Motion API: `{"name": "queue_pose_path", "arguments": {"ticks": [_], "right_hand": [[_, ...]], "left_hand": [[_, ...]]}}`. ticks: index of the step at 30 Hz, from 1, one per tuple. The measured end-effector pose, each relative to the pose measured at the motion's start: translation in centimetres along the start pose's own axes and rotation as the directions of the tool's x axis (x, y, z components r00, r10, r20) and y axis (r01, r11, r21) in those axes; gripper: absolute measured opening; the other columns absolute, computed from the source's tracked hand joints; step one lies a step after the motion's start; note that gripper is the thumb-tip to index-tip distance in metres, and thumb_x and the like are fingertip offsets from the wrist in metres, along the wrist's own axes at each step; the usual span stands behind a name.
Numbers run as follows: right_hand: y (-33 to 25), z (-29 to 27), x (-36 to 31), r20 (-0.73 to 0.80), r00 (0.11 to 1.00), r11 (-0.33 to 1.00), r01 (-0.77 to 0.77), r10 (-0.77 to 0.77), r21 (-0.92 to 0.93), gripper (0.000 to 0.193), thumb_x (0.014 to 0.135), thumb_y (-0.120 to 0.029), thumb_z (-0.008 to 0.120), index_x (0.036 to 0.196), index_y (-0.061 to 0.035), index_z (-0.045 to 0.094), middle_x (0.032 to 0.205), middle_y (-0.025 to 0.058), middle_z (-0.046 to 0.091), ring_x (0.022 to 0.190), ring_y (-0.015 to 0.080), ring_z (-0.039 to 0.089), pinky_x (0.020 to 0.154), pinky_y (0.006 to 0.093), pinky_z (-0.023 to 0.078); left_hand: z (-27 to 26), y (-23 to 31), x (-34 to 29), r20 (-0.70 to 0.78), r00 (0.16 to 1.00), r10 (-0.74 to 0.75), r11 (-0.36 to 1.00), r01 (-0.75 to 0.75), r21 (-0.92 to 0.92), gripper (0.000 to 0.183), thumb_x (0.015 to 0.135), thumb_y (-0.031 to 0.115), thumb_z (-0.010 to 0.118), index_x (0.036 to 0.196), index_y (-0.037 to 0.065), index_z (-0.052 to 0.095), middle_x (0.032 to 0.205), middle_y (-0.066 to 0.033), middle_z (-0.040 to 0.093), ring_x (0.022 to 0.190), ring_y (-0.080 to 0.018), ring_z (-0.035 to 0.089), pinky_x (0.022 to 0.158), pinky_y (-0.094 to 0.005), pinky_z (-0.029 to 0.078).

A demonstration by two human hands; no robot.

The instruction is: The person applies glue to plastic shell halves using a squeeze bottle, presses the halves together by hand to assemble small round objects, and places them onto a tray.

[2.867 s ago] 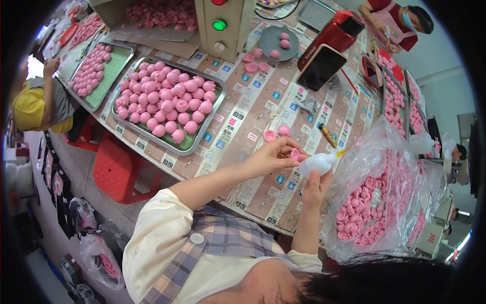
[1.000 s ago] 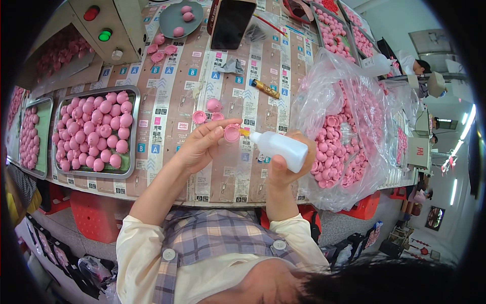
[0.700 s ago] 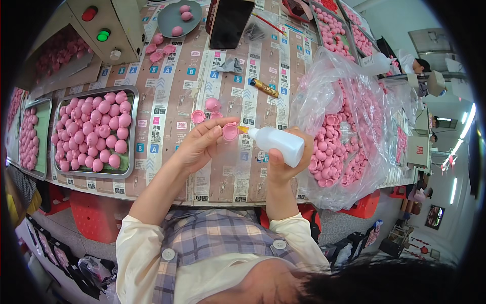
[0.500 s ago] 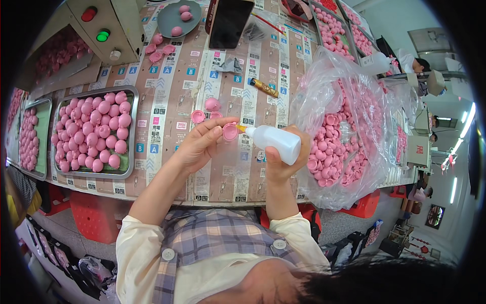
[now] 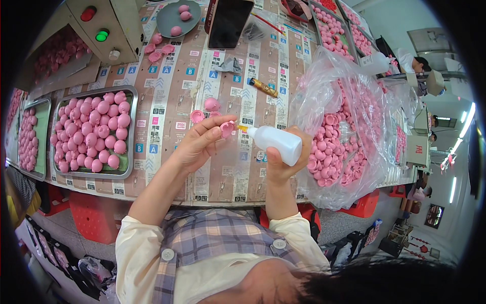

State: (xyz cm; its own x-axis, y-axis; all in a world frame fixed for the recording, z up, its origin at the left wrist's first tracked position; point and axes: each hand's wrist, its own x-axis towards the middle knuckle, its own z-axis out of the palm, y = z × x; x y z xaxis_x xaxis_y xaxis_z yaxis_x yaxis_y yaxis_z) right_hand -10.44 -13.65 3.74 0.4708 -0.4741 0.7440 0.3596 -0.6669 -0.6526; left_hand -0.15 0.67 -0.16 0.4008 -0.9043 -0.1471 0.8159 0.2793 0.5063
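Note:
Between the thumb and fingers of my left hand [image 5: 200,144] is a pink hollow half-shell [image 5: 228,128], tilted partly side-on. My right hand [image 5: 288,157] grips a white squeeze bottle [image 5: 275,143], tipped so its yellow nozzle [image 5: 243,128] points left at the shell's rim. Whether the tip touches the rim, I cannot tell. Just beyond my left fingers, an open pink half-shell [image 5: 197,116] and a rounded pink piece [image 5: 212,104] lie on the table.
A metal tray [image 5: 130,147] of pink balls stands at left. To the right, a clear plastic bag [image 5: 309,101] holds many pink shells. Farther back are a phone [image 5: 230,24], a grey plate [image 5: 164,23], a gold-brown tube [image 5: 264,87] and a machine box [image 5: 119,30] with buttons.
The half-shell has turned in my left fingers, from its hollow showing to a more side-on tilt. The bottle has barely moved.

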Motion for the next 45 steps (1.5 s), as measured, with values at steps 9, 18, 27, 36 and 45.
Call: {"name": "queue_pose_path", "arguments": {"ticks": [9,18,27,36,45], "right_hand": [[-0.2,0.1,-0.1,0.055,0.998,0.992,0.02,-0.013,-0.122,0.05,0.067,-0.041,0.067,0.088,-0.0019,0.045,0.074,0.0055,0.046,0.061,0.0159,0.046,0.054,0.028,0.037],[0.5,-1.9,1.1,-0.208,0.936,0.956,-0.257,0.283,0.143,0.047,0.07,-0.035,0.065,0.092,-0.0002,0.042,0.08,0.0086,0.049,0.064,0.0179,0.052,0.055,0.0282,0.045],[7.2,-1.4,0.2,0.229,0.643,0.513,-0.739,0.731,0.436,0.029,0.074,-0.005,0.06,0.101,0.0009,0.049,0.092,0.0057,0.056,0.083,0.0123,0.054,0.074,0.0234,0.043],[8.5,0.6,-2.2,0.147,0.817,0.828,-0.537,0.558,-0.159,0.032,0.073,-0.007,0.061,0.102,-0.0013,0.05,0.091,0.0051,0.057,0.083,0.0119,0.053,0.073,0.024,0.041],[7.2,-14.3,6.6,-0.125,0.923,0.686,-0.356,0.363,-0.635,0.03,0.067,-0.012,0.064,0.095,-0.0032,0.055,0.088,0.0088,0.057,0.076,0.0175,0.053,0.065,0.029,0.043]], "left_hand": [[0.1,-0.1,0.1,-0.023,0.998,0.053,0.989,-0.05,0.136,0.036,0.081,0.013,0.053,0.115,0.004,0.046,0.109,-0.0033,0.051,0.099,-0.0093,0.048,0.085,-0.0258,0.04],[0.1,0.9,0.3,-0.042,0.988,0.148,0.987,-0.15,-0.059,0.038,0.085,0.019,0.045,0.119,0.003,0.04,0.11,-0.0119,0.051,0.093,-0.0128,0.052,0.08,-0.0262,0.044],[-1.4,0.2,0.5,0.081,0.995,0.063,0.904,-0.023,-0.426,0.038,0.086,0.018,0.042,0.119,0.001,0.037,0.108,-0.0145,0.051,0.084,-0.0154,0.056,0.071,-0.025,0.049],[-1.5,-0.5,0.5,0.128,0.992,-0.001,0.82,0.074,-0.567,0.037,0.086,0.016,0.042,0.119,0.001,0.037,0.11,-0.0148,0.049,0.085,-0.0174,0.055,0.074,-0.0273,0.048],[-0.3,-0.3,0.7,-0.021,1.0,0.004,0.914,-0.012,-0.406,0.036,0.086,0.016,0.042,0.119,0.002,0.037,0.111,-0.0149,0.048,0.087,-0.0179,0.056,0.075,-0.0274,0.049]]}}
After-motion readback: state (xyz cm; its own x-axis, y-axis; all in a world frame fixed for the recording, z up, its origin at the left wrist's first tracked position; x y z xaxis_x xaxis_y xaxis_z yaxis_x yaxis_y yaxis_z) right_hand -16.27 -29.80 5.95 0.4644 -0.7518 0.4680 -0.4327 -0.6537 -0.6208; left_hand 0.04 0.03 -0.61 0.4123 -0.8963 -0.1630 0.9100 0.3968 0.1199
